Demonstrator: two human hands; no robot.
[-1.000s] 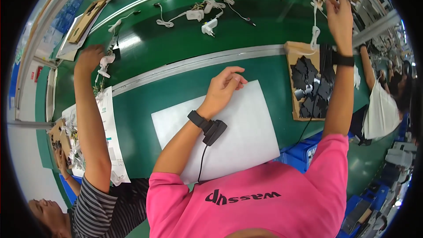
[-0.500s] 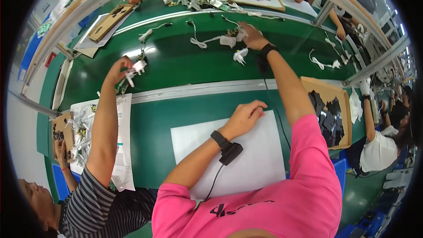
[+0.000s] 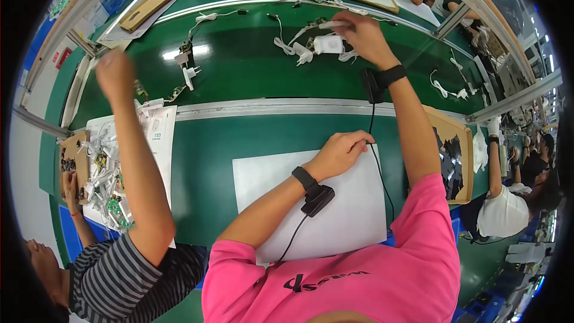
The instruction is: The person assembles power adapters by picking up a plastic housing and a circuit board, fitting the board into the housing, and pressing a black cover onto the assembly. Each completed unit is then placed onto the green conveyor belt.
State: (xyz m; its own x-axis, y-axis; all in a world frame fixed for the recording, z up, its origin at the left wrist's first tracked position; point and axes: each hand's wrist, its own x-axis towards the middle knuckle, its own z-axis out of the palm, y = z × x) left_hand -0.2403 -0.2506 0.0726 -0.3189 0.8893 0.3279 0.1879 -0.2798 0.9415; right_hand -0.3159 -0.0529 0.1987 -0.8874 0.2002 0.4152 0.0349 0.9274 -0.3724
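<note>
My left hand [image 3: 342, 151] lies over the white sheet [image 3: 257, 191] on the near table, its fingers loosely bent with nothing in them. Across the rail, over the green work surface, my right hand [image 3: 366, 37] pinches a small circuit board [image 3: 318, 23] with a white part by its end. Just below that hand is a white adapter casing [image 3: 329, 44]. A white plug [image 3: 304, 54] with a coiled white cable [image 3: 283, 45] lies beside it on the left. Black bands with small boxes are strapped to both my wrists.
A cardboard tray [image 3: 468, 158] of black pieces stands at my right. A co-worker's blurred hand [image 3: 115, 72] is raised on the left, above a pile of white adapter parts [image 3: 107, 170]. A metal rail [image 3: 269, 107] divides near table from green surface; more people work around.
My right hand has shifted slightly right and up, and the circuit board now shows lifted at its fingertips. The co-worker's hand has moved left, away from the parts. My left hand's fingers are more bent.
</note>
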